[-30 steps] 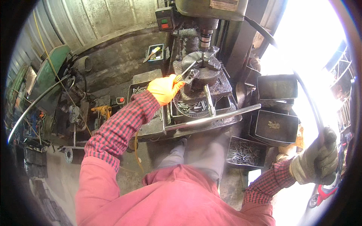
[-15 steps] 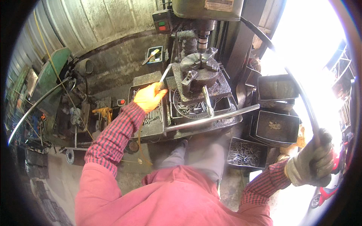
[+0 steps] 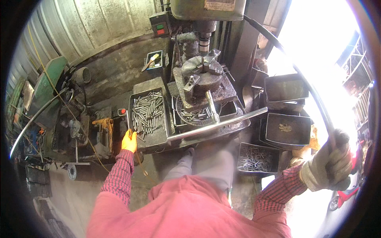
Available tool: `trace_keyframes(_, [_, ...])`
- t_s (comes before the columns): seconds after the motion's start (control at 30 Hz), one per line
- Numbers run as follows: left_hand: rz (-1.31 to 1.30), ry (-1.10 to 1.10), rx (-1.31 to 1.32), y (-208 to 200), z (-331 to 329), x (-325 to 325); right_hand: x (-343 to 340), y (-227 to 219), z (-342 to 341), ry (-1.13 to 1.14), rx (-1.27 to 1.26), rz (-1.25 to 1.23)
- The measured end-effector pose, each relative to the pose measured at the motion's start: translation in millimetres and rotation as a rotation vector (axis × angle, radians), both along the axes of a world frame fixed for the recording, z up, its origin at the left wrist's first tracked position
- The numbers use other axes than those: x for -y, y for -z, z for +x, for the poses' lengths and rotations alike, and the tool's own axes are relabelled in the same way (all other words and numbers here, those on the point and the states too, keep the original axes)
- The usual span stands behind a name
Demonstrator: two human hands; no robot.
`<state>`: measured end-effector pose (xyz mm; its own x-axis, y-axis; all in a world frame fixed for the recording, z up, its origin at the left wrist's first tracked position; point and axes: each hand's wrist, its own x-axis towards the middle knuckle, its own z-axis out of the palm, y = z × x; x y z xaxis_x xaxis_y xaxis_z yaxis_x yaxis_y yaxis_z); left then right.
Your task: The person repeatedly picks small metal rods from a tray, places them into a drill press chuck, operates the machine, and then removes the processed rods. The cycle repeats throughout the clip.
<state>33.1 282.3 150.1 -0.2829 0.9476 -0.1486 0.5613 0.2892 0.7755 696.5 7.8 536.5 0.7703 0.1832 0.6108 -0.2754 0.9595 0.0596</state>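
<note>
My left hand, in an orange glove, is closed at the near-left corner of a metal tray of short metal pins. A thin metal rod seems to rise from its fingers; its lower part is hidden. My right hand, in a grey glove, grips the end of a long curved lever that runs to the drill press. Under the press chuck stands a round vise with a small upright piece in its jaws. A shiny bar slants across the bench front.
A bin of metal pins stands on the floor at right, below stacked black trays. A switch box and a small tray with a brush are behind the bench. A yellow-orange tool lies left.
My left hand has moved left and nearer to me, from beside the vise to the tray's corner, uncovering the pins. My right hand still grips the lever. The view has shifted slightly.
</note>
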Motion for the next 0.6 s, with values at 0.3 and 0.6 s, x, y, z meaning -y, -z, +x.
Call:
trace_keyframes(0.3, [0.032,-0.072,-0.468,26,-4,29,1,-2,-4,0.124,0.12,-0.176])
trace_keyframes(0.6, [-0.154,-0.11,-0.441,62,-12,65,15,13,40,0.086,0.408,-0.098])
